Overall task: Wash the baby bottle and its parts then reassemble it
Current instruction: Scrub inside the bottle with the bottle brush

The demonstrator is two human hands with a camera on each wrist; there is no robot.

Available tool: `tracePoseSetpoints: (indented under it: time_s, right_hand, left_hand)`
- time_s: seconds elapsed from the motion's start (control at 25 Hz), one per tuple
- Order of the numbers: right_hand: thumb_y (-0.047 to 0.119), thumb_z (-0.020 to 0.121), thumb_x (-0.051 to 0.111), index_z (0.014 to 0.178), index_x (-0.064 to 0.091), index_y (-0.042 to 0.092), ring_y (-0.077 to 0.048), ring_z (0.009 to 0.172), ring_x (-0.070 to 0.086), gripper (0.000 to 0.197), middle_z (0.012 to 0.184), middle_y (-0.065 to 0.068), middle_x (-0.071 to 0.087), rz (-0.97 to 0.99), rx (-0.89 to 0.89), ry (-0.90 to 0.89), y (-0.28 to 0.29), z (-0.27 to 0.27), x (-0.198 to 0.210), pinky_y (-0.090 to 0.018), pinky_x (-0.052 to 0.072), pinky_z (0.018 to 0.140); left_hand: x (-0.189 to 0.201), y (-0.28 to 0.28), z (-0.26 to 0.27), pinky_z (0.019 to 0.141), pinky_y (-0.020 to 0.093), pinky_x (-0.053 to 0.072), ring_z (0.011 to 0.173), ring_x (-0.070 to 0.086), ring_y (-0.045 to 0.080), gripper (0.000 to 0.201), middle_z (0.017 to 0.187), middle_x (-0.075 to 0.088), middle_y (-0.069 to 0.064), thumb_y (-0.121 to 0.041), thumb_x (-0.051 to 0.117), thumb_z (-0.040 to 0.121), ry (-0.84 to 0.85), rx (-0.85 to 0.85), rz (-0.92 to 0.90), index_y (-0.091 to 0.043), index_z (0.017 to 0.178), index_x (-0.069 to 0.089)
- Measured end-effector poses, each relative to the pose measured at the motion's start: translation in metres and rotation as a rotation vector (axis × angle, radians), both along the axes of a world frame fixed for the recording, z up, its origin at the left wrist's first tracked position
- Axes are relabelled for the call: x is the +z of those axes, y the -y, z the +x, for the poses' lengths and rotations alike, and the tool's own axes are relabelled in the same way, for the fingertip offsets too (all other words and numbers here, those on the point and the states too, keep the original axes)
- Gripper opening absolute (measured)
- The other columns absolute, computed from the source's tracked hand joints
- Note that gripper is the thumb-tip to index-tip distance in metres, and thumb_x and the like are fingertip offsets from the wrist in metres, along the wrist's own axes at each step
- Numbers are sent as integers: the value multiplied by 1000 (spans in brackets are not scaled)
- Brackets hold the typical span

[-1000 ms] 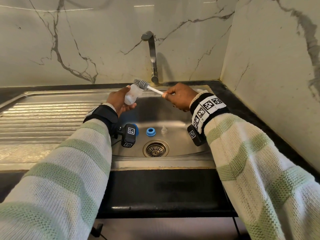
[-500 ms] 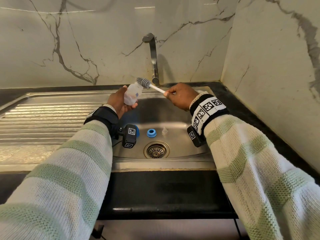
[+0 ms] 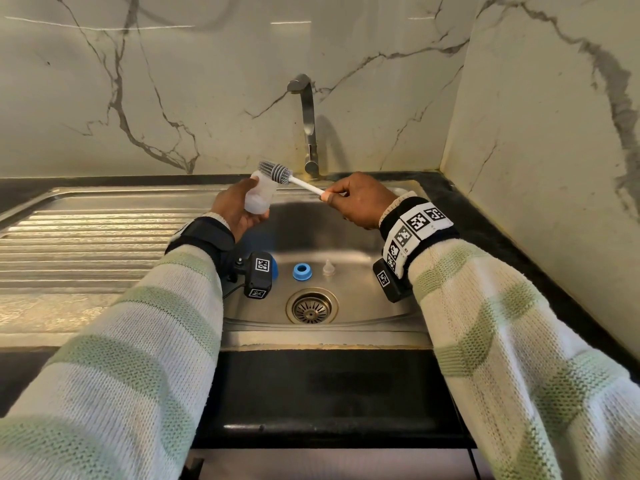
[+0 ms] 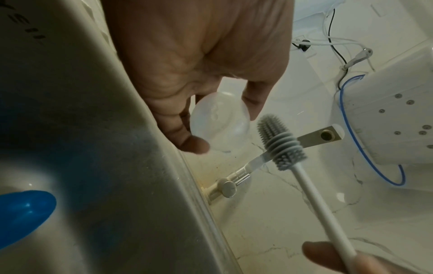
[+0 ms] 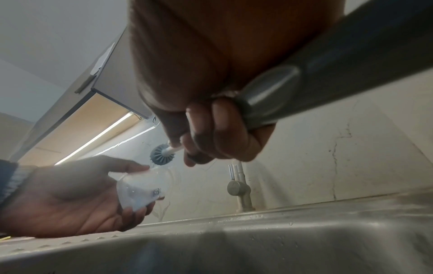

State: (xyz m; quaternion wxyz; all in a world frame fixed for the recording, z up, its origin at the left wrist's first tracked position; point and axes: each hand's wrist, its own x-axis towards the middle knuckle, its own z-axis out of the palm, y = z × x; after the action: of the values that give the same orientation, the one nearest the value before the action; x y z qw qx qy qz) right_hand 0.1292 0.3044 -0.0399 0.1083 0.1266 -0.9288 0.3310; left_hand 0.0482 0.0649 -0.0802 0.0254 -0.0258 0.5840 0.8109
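The steel sink (image 3: 363, 237) filled most of my view, its tap (image 3: 308, 123) dry, with no water running that I could see. Above the basin my left hand (image 3: 235, 209) had its fingers and thumb curled round the clear baby bottle (image 3: 259, 195), held tilted with its mouth toward the tap. My right hand (image 3: 356, 199) pinched the white handle of the bottle brush (image 3: 277, 171) between thumb and curled fingers.

A second earlier the grey bristle head lay at the bottle's neck; now it had swung up and sat just above the mouth, outside the bottle, and both hands had risen a little toward the tap. I judged that as lining up to push the brush in, so scrubbing the inside was not yet under way.

On the basin floor, near the drain (image 3: 311, 306), lay the blue ring (image 3: 302, 271) and the clear teat (image 3: 328, 267), apart from each other; a blue piece (image 4: 25, 213), probably the cap, lay under my left wrist.
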Motion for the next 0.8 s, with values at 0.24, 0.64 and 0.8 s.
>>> tracePoseSetpoints:
  time_s: [0.24,0.64,0.8]
  right_hand:
    - [33,99,54,117,70,16,-8,63,52,29,70,9,57,-1,14,-33,-2,-2,-3,-21,40,57]
    - [34,98,55,115,71,17,-15,71,58,29,79,3,65,68,-37,-69,-6,-11,-12,-26,44,64]
    - [34,98,57,109,73,19,-9,62,53,25,69,8,60,45,21,10,6,-8,-12,-24,40,59]
  left_hand:
    - [9,4,9,68,37,61,81,62,30,45,103,58,17,-23,60,92,37,-81,17,-5,132,48]
    - [11,-1,10,65,37,49,77,56,31,40,112,54,22,-23,39,98,41,-125,33,-6,131,51]
    - [8,0,10,71,39,52,82,58,32,30,112,57,23,-28,38,101,63,-144,66,-8,114,56]
